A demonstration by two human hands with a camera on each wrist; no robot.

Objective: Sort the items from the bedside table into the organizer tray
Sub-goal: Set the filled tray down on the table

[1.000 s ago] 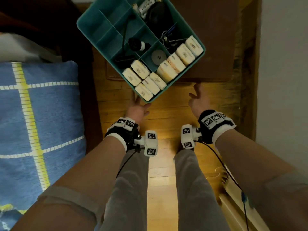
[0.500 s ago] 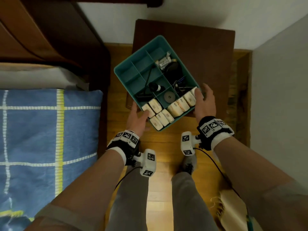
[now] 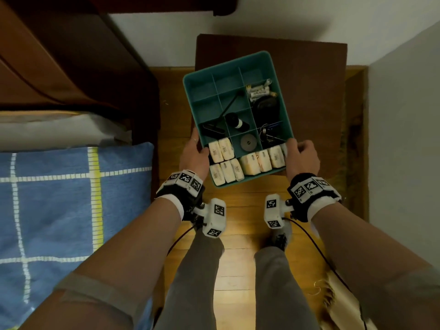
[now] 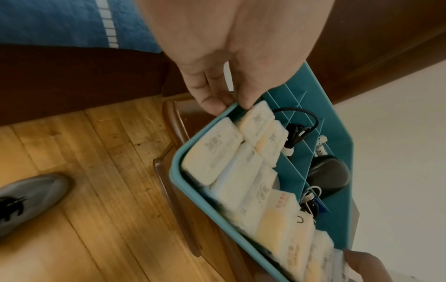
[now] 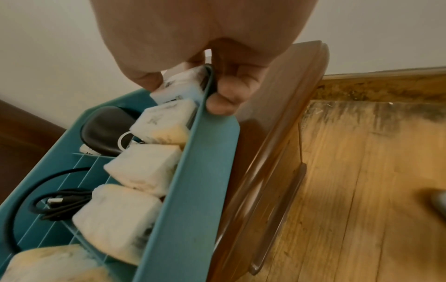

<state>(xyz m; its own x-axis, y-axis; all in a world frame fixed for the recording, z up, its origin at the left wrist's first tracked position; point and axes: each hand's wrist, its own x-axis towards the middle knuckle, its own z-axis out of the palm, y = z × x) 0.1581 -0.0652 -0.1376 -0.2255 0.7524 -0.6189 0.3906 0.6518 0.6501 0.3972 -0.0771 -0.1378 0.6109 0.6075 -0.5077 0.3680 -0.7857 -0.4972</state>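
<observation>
Head view first: the teal organizer tray (image 3: 238, 75) sat on the dark bedside table (image 3: 316, 67), skewed, with its near end hanging past the table's front edge over the wood floor (image 3: 240, 258). The left hand (image 3: 192, 156) had the tray's near-left side, thumb over the rim, and the right hand (image 3: 301, 156) was curled round the near-right corner. Inside were pale tissue packs (image 3: 252, 163) lined along the near end, then a black cable (image 3: 231, 103), a round dark case (image 3: 265, 107), keys (image 3: 269, 134) and a flat disc (image 3: 247, 142) in the middle cells; the far-left cells looked empty. The tabletop showed nothing loose, so I'd guess sorting was pretty much done. Left wrist view: fingertips (image 4: 212, 105) pinched the rim right beside a tissue pack, and a grey shoe (image 4: 26, 200) stood on the floor below. Right wrist view: thumb inside against a pack, fingers (image 5: 224, 103) wrapped on the outer wall, so both hands were closed onto the tray rather than spread. Handling-wise, it looked like thin rigid plastic, probably smooth, with light contents that can slide or spill if it tilts, keys and disc especially. I'd hold opposite side rims, as here, and keep it level.
</observation>
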